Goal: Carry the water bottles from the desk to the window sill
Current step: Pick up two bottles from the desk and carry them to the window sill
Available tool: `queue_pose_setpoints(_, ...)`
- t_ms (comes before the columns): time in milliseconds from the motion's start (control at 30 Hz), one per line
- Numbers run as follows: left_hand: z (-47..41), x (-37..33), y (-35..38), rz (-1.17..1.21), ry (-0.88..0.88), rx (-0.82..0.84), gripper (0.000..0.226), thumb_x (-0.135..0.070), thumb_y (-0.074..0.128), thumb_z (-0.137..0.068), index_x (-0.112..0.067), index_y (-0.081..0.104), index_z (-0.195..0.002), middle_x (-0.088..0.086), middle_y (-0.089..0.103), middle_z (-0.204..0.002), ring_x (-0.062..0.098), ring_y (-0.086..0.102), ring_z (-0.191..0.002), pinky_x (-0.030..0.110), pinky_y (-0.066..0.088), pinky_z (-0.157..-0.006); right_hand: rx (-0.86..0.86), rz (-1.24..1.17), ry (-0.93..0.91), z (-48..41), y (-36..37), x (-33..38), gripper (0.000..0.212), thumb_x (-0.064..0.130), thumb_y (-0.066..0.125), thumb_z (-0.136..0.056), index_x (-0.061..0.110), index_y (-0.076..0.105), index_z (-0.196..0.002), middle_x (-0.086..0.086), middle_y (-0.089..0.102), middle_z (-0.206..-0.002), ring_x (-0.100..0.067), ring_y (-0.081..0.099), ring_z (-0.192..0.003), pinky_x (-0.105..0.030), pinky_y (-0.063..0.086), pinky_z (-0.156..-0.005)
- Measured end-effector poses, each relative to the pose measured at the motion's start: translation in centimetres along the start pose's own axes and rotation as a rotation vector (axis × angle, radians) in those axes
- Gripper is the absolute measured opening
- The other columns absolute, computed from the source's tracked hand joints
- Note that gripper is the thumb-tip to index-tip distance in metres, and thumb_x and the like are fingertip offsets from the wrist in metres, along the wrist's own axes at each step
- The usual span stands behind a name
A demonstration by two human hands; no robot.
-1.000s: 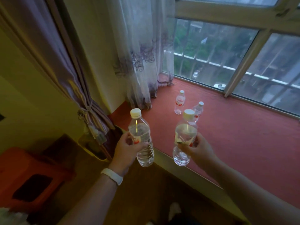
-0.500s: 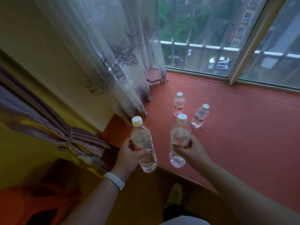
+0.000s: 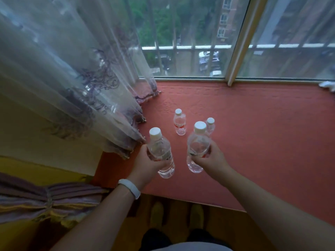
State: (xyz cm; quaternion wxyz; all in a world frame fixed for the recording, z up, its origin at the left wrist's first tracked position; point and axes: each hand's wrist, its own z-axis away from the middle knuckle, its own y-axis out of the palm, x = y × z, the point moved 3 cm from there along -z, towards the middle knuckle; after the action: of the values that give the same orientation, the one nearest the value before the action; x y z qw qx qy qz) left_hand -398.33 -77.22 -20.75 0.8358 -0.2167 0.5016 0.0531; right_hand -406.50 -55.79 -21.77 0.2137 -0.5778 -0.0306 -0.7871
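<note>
Four clear water bottles with white caps sit around the middle of the frame, all over the red-covered window sill (image 3: 262, 138). Two stand upright on it: the farther bottle (image 3: 179, 122), with a red label, just above centre, and the half-hidden bottle (image 3: 210, 124) to its right, partly behind a held one. The left hand (image 3: 151, 164) has fingers and thumb wrapped round the body of the left bottle (image 3: 160, 151), whose cap leans slightly toward the upper left. The right hand (image 3: 208, 159) grips the right bottle (image 3: 197, 144) at its label, cap up. Whether either held base touches the sill I cannot tell. The two held bottles are near each other but apart. A white wristband (image 3: 129, 188) circles the left wrist. A sheer embroidered curtain (image 3: 72, 78) fills the upper left, its hem reaching the sill, and a tied striped drape (image 3: 45, 198) lies at lower left. The window frame (image 3: 243, 38) rises at upper right, and two slippered feet (image 3: 156, 212) show at the bottom.
</note>
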Motion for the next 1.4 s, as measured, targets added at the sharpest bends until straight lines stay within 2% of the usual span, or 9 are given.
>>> queue_pose_setpoints(167, -4.2, 0.7, 1.2, -0.113, 0.005, 0.079, 0.075, -0.030, 0.091, -0.046, -0.020, 0.056, -0.111, 0.001, 0.070, -0.109, 0.017, 0.069, -0.101, 0.046, 0.055, -0.095, -0.129, 0.013, 0.076, -1.5, 0.4, -1.7, 0.050, 0.004, 0.080, -0.071, 0.032, 0.056, -0.104, 0.007, 0.067, -0.102, -0.012, 0.065, -0.095, -0.039, 0.052, -0.095)
queue_pose_setpoints(300, -8.3, 2.2, 2.9, -0.186, 0.006, 0.154, 0.069, -0.036, 0.087, -0.043, -0.026, 0.055, -0.104, -0.002, 0.071, -0.104, 0.015, 0.069, -0.097, 0.047, 0.056, -0.094, -0.204, 0.048, 0.154, -3.1, 0.6, -3.9, 0.063, 0.017, 0.085, -0.070, 0.020, 0.054, -0.125, 0.001, 0.068, -0.113, -0.016, 0.064, -0.103, -0.032, 0.050, -0.091)
queue_pose_setpoints(433, -11.4, 4.7, 4.5, -0.251, 0.041, 0.154, 0.058, -0.031, 0.091, -0.051, -0.033, 0.051, -0.094, -0.008, 0.069, -0.100, 0.014, 0.068, -0.094, 0.044, 0.056, -0.092, -0.266, 0.098, 0.189, -5.0, 0.9, -6.7, 0.060, 0.029, 0.087, -0.067, 0.030, 0.054, -0.117, 0.007, 0.068, -0.110, -0.013, 0.065, -0.100, -0.034, 0.052, -0.090)
queue_pose_setpoints(600, -14.2, 7.5, 6.0, -0.303, 0.085, 0.104, 0.061, -0.048, 0.089, -0.056, -0.036, 0.047, -0.098, -0.016, 0.065, -0.094, 0.014, 0.067, -0.090, 0.039, 0.056, -0.086, -0.337, 0.137, 0.216, -7.4, 1.8, -10.1, 0.062, 0.041, 0.088, -0.063, 0.034, 0.054, -0.114, 0.011, 0.069, -0.108, -0.012, 0.067, -0.098, -0.034, 0.053, -0.089)
queue_pose_setpoints(767, -17.0, 9.0, 7.2, -0.306, 0.135, 0.045, 0.062, -0.048, 0.089, -0.062, -0.028, 0.049, -0.105, -0.010, 0.068, -0.096, 0.015, 0.068, -0.089, 0.034, 0.055, -0.082, -0.393, 0.140, 0.202, -9.8, 2.9, -12.7, 0.065, 0.047, 0.087, -0.061, 0.033, 0.053, -0.115, 0.011, 0.068, -0.109, -0.012, 0.066, -0.100, -0.036, 0.053, -0.089)
queue_pose_setpoints(933, -19.5, 10.0, 7.9, -0.280, 0.147, -0.002, 0.061, -0.041, 0.089, -0.065, -0.028, 0.046, -0.106, -0.008, 0.066, -0.097, 0.017, 0.067, -0.091, 0.034, 0.054, -0.085, -0.425, 0.120, 0.185, -11.6, 3.8, -14.5, 0.059, 0.033, 0.088, -0.069, 0.024, 0.054, -0.116, 0.008, 0.065, -0.106, -0.009, 0.059, -0.093, -0.017, 0.043, -0.073)
queue_pose_setpoints(1133, -21.3, 12.1, 8.1, -0.255, 0.115, -0.042, 0.068, -0.051, 0.088, -0.056, -0.027, 0.045, -0.102, -0.002, 0.069, -0.098, 0.019, 0.069, -0.090, 0.041, 0.057, -0.084, -0.440, 0.151, 0.175, -12.8, 4.1, -17.0, 0.061, 0.035, 0.087, -0.065, 0.038, 0.050, -0.113, 0.003, 0.066, -0.114, -0.017, 0.064, -0.103, -0.042, 0.052, -0.092)
queue_pose_setpoints(1267, -21.6, 13.0, 8.3, -0.260, 0.108, -0.049, 0.068, -0.041, 0.092, -0.058, -0.023, 0.044, -0.102, -0.001, 0.068, -0.096, 0.021, 0.068, -0.089, 0.038, 0.056, -0.082, -0.426, 0.153, 0.186, -12.9, 3.9, -17.8, 0.057, 0.028, 0.088, -0.068, 0.036, 0.048, -0.108, 0.003, 0.065, -0.110, -0.012, 0.063, -0.097, -0.034, 0.052, -0.090)
queue_pose_setpoints(1400, -22.0, 12.6, 8.5, -0.227, 0.083, -0.004, 0.069, -0.028, 0.092, -0.064, -0.018, 0.042, -0.111, -0.010, 0.062, -0.096, 0.007, 0.064, -0.085, 0.014, 0.050, -0.075, -0.402, 0.128, 0.213, -13.1, 3.9, -18.7, 0.060, 0.039, 0.089, -0.063, 0.038, 0.049, -0.108, 0.006, 0.067, -0.109, -0.011, 0.066, -0.098, -0.034, 0.054, -0.088)
